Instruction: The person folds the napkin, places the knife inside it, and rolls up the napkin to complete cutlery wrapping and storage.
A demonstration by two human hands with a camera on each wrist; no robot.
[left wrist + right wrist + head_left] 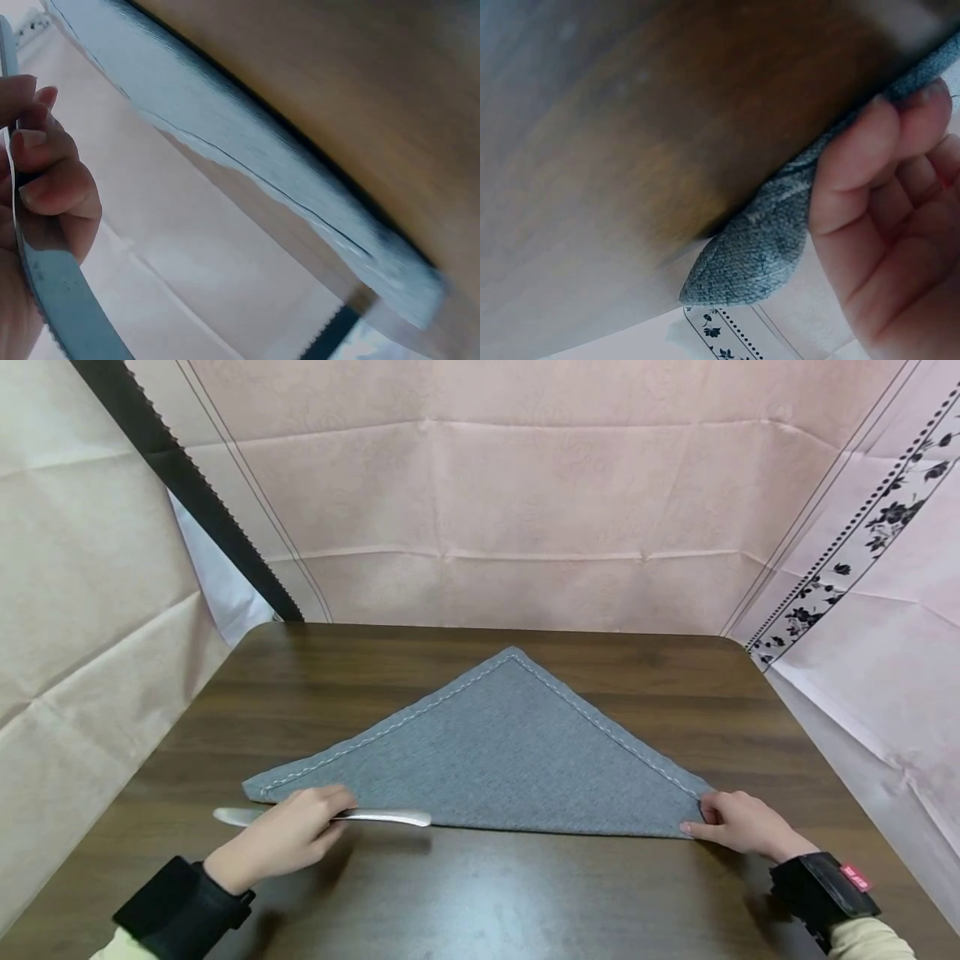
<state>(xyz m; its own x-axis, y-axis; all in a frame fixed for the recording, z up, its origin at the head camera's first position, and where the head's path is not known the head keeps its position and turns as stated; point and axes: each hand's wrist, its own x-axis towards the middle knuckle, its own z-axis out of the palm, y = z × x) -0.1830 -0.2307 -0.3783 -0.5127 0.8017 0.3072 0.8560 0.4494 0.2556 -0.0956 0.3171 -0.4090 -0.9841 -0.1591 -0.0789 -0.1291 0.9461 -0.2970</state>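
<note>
Left hand point(288, 833) grips serrated metal knife point(386, 816).

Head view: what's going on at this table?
A person is handling a gray cloth, which lies as a triangle on a wooden table. The left hand holds a knife by the cloth's near edge, towards its left corner. The right hand pinches the cloth's right corner.

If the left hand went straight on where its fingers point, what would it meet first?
Probably the grey cloth ahead of the left hand, though its height is unclear, so it and the knife it holds might pass over.
</note>
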